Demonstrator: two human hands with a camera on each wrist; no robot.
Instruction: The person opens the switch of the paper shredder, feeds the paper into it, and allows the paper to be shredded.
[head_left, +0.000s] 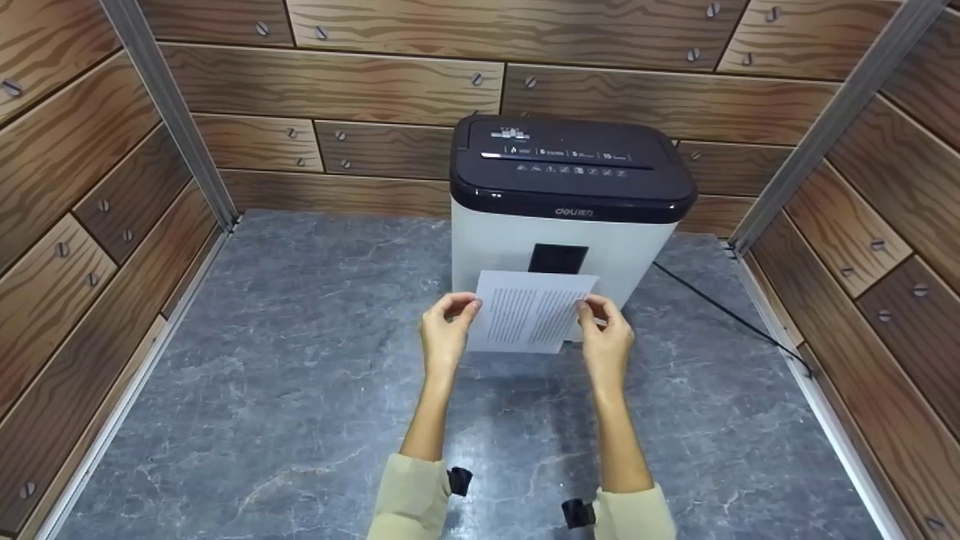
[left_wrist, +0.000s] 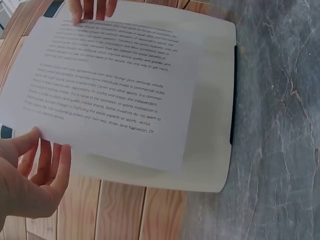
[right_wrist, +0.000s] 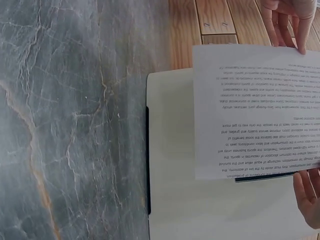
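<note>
Both hands hold a white sheet of printed paper (head_left: 525, 311) by its opposite side edges. My left hand (head_left: 448, 328) pinches the left edge between thumb and fingers; in the left wrist view that left hand (left_wrist: 37, 177) shows at the lower left. The right hand (head_left: 606, 335) pinches the right edge, and in the right wrist view part of it (right_wrist: 309, 197) shows at the right border. Behind the paper stands a paper shredder (head_left: 574, 202) with a dark top and a white body. The sheet hangs in front of its body, below the feed slot, and hides part of it.
A black cord (head_left: 731, 315) runs from behind the shredder to the right edge of the grey marbled surface (head_left: 300, 390). Wood-patterned panels (head_left: 337, 82) with metal corner posts enclose the back and sides.
</note>
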